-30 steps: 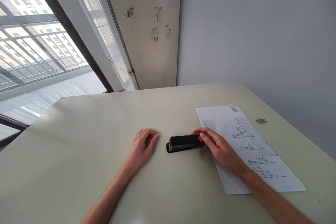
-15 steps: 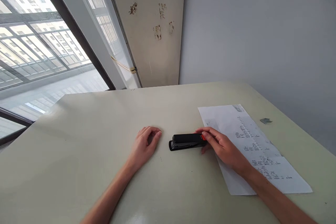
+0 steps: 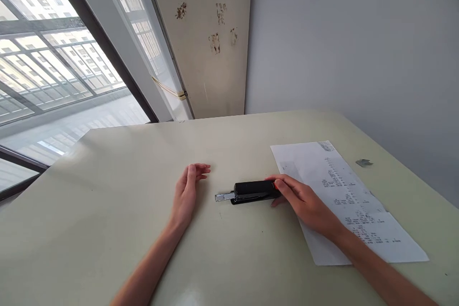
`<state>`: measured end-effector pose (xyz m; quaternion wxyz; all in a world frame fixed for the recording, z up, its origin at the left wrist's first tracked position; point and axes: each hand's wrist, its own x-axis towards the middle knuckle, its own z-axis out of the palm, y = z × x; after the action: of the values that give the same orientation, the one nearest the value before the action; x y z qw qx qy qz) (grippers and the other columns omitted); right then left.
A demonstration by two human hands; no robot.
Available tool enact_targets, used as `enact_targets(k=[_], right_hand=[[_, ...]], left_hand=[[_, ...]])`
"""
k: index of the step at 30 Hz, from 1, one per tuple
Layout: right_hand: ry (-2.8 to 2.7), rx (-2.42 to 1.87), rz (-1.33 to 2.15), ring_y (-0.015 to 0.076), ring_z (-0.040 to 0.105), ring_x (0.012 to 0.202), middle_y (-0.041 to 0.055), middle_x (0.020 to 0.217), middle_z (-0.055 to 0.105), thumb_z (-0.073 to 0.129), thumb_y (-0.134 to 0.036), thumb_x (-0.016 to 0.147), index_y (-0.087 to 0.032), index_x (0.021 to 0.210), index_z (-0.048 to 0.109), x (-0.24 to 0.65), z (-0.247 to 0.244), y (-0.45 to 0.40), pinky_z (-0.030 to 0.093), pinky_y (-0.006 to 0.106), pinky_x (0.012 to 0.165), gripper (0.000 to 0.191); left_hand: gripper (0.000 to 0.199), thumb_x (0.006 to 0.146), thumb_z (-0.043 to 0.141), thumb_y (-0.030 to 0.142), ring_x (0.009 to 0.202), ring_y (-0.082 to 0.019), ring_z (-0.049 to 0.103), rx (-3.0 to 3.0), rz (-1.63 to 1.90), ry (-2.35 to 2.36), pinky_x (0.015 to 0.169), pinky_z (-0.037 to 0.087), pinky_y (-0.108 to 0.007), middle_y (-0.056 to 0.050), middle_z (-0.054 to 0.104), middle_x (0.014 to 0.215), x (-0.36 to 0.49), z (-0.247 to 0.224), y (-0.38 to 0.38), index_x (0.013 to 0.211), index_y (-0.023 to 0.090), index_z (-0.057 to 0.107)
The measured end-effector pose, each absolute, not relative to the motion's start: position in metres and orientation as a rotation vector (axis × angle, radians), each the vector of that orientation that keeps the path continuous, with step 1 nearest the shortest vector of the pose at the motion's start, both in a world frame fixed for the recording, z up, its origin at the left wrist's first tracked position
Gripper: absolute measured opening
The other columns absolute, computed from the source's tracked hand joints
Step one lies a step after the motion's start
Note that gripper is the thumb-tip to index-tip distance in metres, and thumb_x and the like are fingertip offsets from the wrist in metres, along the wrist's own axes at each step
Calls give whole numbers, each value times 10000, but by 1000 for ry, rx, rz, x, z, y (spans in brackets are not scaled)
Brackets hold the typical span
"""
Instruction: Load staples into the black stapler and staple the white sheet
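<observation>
Where the black, long stapler with red part [image 3: 253, 188] lies: between both hands, its long axis going from right to left
Right hand [image 3: 310, 205]: fingers closed on its rear end
Left hand [image 3: 184, 196]: half open, empty, nearer to the silver metal tray [image 3: 224, 196] sticking out, not touching
White printed paper sheet [image 3: 310, 162]: beneath the right hand

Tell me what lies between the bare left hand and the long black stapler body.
The protruding silver metal staple tray, then a bare stretch of pale tabletop; the head view shows this.
</observation>
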<state>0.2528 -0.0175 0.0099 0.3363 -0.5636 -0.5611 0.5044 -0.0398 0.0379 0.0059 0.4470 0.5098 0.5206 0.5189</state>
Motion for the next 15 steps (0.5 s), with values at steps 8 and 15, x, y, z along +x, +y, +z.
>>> enact_targets(k=[8, 15], right_hand=[[-1799, -1433, 943, 264, 668, 952, 55, 1158, 729, 619, -537, 993, -322, 1244, 662, 245, 12, -22, 581, 406, 835, 333], [-1589, -1499, 1114, 265, 655, 971, 59, 1097, 724, 678, -575, 940, -282, 1183, 689, 242, 16, -23, 564, 369, 752, 381]], left_hand=[[571, 1035, 421, 679, 1177, -284, 683, 1348, 1104, 1143, 1095, 489, -468, -120, 763, 1193, -29, 16, 22, 1073, 186, 707], [520, 1013, 525, 645, 1291, -311, 650, 944, 1124, 904, 1174, 429, -485, -145, 747, 1277, -28, 11, 28, 1088, 171, 724]])
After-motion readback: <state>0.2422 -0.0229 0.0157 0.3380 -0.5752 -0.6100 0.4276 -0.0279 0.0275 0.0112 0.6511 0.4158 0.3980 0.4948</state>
